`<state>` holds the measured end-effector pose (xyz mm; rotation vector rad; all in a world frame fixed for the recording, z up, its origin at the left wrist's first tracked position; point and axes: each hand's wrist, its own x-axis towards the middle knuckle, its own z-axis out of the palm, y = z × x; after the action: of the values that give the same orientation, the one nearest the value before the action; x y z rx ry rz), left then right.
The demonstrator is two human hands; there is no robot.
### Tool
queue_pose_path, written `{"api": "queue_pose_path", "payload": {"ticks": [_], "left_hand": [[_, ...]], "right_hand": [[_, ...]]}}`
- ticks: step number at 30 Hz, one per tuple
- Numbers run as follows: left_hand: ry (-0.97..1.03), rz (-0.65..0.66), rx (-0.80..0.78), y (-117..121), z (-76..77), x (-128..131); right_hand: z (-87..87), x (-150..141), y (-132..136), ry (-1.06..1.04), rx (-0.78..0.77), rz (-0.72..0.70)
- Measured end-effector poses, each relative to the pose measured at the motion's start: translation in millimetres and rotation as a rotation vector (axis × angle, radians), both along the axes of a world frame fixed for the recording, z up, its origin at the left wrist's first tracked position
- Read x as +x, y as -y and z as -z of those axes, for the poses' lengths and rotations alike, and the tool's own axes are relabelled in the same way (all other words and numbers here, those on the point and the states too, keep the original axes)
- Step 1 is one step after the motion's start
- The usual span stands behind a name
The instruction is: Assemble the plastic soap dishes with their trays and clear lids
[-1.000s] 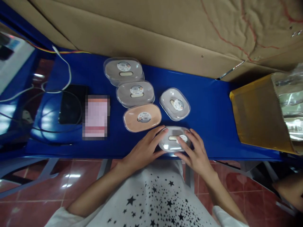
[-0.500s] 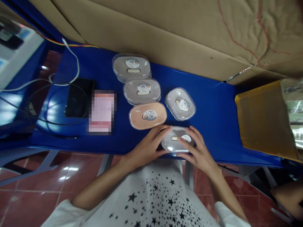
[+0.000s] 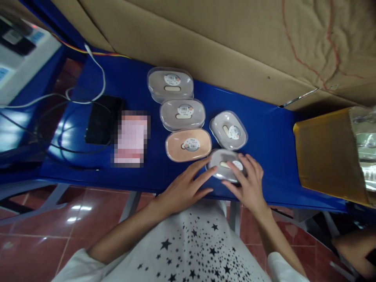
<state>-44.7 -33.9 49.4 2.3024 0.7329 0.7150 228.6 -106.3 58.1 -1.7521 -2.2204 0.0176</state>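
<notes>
At the near side of the blue table lies a grey lidded plastic container [image 3: 219, 172] with a pale oval tab and a round label. My right hand [image 3: 248, 178] grips it from the right, fingers over the lid and thumb at the near edge. My left hand [image 3: 190, 184] is open with fingers spread, its fingertips close to the container's left side; whether they touch is unclear. Just beyond is another grey container [image 3: 227, 123], set at an angle. To the left, a peach container [image 3: 176, 147], a grey container [image 3: 169, 113] and a farther grey container [image 3: 157, 86] form a column.
A blurred-out pink item [image 3: 131, 137] and a black flat object [image 3: 101, 123] lie left on the blue table [image 3: 267, 152], among white and black cables. An open cardboard box [image 3: 323, 152] stands at right. Brown cardboard [image 3: 205, 43] lines the back. Another person's limb [image 3: 355, 250] shows lower right.
The near grey container has slid a little away from me, closer to the angled one. My left fingers have loosened from its side. The whole view has shifted slightly.
</notes>
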Motion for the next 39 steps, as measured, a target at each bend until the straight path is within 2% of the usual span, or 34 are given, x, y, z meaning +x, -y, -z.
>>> {"api": "queue_pose_path", "payload": {"ticks": [4,7,9,13,16,18,21,24,28,31,32,34,37,39], "left_hand": [[0.039,-0.257,0.201,-3,-14.5,-16],[-0.085,-0.457,0.227,-14,-14.2,-21],[-0.173,-0.486,0.217,-20,-10.0,-22],[-0.188,-0.339,0.213,-17,-3.0,-22],[-0.106,-0.193,0.196,-8,0.1,-22],[-0.048,-0.158,0.131,-5,2.2,-21],[-0.028,-0.132,-0.05,-8,4.5,-19],[-0.086,-0.031,-0.157,-15,4.5,-15],[-0.152,0.145,-0.074,-15,4.2,-10],[-0.192,0.185,0.004,-10,5.6,-10],[-0.195,0.174,0.021,-9,5.8,-11],[-0.183,0.147,0.032,-9,4.8,-13],[-0.152,0.101,-0.011,-13,1.4,-15],[-0.136,0.083,-0.048,-15,0.6,-17]], "right_hand": [[-3.7,2,-28,0.016,0.096,0.187],[-2.3,6,-57,0.017,0.125,0.209],[-3.5,6,-74,-0.008,0.111,0.162],[-16.6,-5,-87,-0.027,0.047,0.01],[-25.0,-18,-72,-0.034,-0.078,-0.305],[-24.7,-23,-56,-0.074,-0.167,-0.441],[-17.4,-17,-34,-0.196,-0.219,-0.387],[-9.0,1,-19,-0.28,-0.226,-0.268],[-3.2,23,-6,-0.158,-0.126,0.003],[-4.8,27,1,-0.064,-0.001,0.156],[-6.5,25,3,-0.051,0.039,0.151],[-10.7,15,4,-0.063,0.061,0.02],[-15.7,-6,-2,-0.121,-0.053,-0.244],[-16.7,-20,-9,-0.149,-0.109,-0.297]]}}
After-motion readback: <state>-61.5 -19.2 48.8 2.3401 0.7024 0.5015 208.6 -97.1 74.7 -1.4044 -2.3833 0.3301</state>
